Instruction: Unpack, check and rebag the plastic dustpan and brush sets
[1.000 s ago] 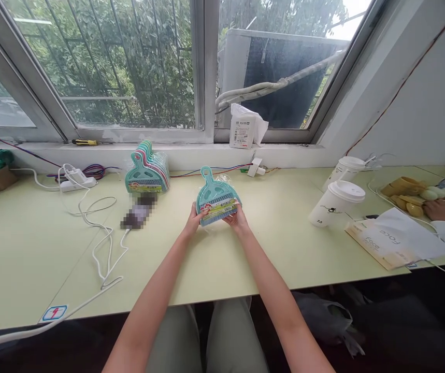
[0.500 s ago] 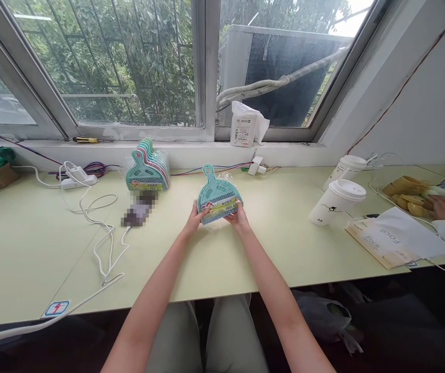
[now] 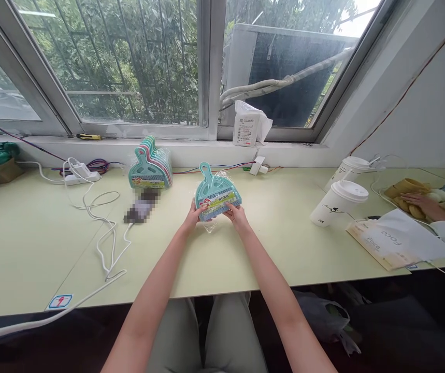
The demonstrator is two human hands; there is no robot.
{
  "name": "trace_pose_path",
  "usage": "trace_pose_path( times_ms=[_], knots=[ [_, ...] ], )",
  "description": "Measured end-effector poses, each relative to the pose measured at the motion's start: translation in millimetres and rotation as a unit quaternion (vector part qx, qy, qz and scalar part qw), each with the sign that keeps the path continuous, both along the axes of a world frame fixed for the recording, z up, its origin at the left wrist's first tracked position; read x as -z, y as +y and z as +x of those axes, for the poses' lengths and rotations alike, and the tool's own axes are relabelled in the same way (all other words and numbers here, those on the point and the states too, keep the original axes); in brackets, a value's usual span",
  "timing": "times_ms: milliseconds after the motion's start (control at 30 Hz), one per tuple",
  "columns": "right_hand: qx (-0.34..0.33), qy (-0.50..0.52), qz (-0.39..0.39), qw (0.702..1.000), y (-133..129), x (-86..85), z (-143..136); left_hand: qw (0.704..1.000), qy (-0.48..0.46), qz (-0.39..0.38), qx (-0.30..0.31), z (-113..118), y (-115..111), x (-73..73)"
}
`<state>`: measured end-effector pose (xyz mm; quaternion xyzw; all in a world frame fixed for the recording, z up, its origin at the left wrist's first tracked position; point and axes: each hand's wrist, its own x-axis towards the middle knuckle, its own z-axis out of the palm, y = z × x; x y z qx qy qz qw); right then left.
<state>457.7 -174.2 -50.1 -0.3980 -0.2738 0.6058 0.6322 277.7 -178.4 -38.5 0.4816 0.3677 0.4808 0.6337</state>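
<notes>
A teal dustpan-and-brush set (image 3: 216, 194) in clear plastic wrap is held over the table, its handle pointing away from me and leaning left. My left hand (image 3: 194, 216) grips its lower left edge, thumb on the front. On the lower right, my right hand (image 3: 237, 215) holds it with the thumb over the label. A loose flap of wrap hangs below between the hands. Back left, a row of similar wrapped sets (image 3: 150, 166) in teal, pink and green stands upright by the wall.
A blurred-out object (image 3: 142, 205) with a white cable (image 3: 105, 223) lies left. White cups (image 3: 336, 202) and a paper bag (image 3: 393, 238) stand or lie right. At far right, another person's hand (image 3: 420, 203) touches yellowish items. A power strip (image 3: 82, 177) sits back left.
The held set has shifted slightly left and its tilt has changed. My right hand has moved from its right side toward the lower edge. The other person's hand has moved left.
</notes>
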Motion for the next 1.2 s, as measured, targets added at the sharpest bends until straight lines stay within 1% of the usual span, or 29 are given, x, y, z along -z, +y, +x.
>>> trace_pose_path(
  times_ms=[67, 133, 200, 233, 267, 300, 367, 433, 533, 600, 667, 733, 800, 867, 967, 1000, 1067, 1133, 1200],
  knots=[
    [-0.020, -0.004, -0.007, 1.000, -0.7, -0.9, 5.6, 1.000, -0.002, 0.000, 0.002, 0.8, 0.4, 0.6],
    [-0.070, -0.029, -0.018, 0.997, -3.2, -4.4, 12.6, 1.000, -0.012, -0.005, -0.012, -0.5, 3.1, 1.8],
    [-0.135, -0.090, -0.020, 0.987, -6.8, -9.3, 19.6, 0.999, -0.028, -0.012, -0.038, -4.7, 7.7, 3.5],
    [-0.149, -0.131, -0.009, 0.980, -8.7, -11.9, 22.5, 0.998, -0.037, -0.016, -0.055, -7.9, 10.4, 4.5],
    [-0.143, -0.176, 0.015, 0.974, -10.4, -14.2, 24.7, 0.996, -0.045, -0.022, -0.073, -11.5, 13.2, 5.5],
    [-0.115, -0.219, 0.052, 0.967, -11.9, -16.2, 26.2, 0.995, -0.051, -0.029, -0.086, -15.3, 15.9, 6.6],
    [-0.023, -0.302, 0.141, 0.942, -13.4, -18.5, 27.1, 0.992, -0.061, -0.046, -0.102, -22.4, 20.4, 8.8],
    [0.048, -0.389, 0.211, 0.895, -12.8, -18.1, 26.7, 0.990, -0.067, -0.057, -0.109, -27.3, 23.2, 10.7],
    [0.089, -0.512, 0.262, 0.814, -9.2, -12.9, 26.9, 0.988, -0.071, -0.070, -0.122, -29.5, 24.2, 12.1],
    [0.105, -0.556, 0.286, 0.774, -6.6, -7.8, 27.9, 0.987, -0.063, -0.087, -0.121, -28.9, 23.0, 11.4],
    [0.125, -0.577, 0.302, 0.749, -4.8, -3.2, 28.6, 0.987, -0.051, -0.102, -0.112, -27.9, 20.8, 9.4],
    [0.143, -0.586, 0.302, 0.738, -3.8, 0.0, 28.1, 0.990, -0.031, -0.105, -0.086, -27.2, 17.8, 6.7],
    [0.151, -0.590, 0.287, 0.739, -2.7, 2.1, 26.8, 0.994, 0.005, -0.099, -0.049, -26.9, 14.5, 4.4],
    [0.158, -0.591, 0.257, 0.748, -1.0, 4.0, 25.3, 0.995, 0.043, -0.091, -0.016, -26.7, 11.8, 3.5],
    [0.184, -0.569, 0.200, 0.776, 2.9, 8.8, 23.9, 0.995, 0.057, -0.076, 0.019, -26.2, 9.9, 5.2],
    [0.189, -0.552, 0.189, 0.790, 4.5, 11.0, 23.7, 0.996, 0.054, -0.070, 0.028, -25.8, 9.8, 6.2],
    [0.180, -0.503, 0.178, 0.826, 8.2, 16.4, 23.7, 0.996, 0.052, -0.058, 0.039, -24.3, 9.9, 7.9],
    [0.142, -0.436, 0.154, 0.875, 13.1, 22.5, 24.3, 0.996, 0.059, -0.046, 0.043, -22.7, 9.6, 7.9],
    [0.077, -0.365, 0.110, 0.921, 18.7, 28.2, 25.8, 0.995, 0.080, -0.037, 0.041, -21.5, 7.8, 5.2]
  ],
)
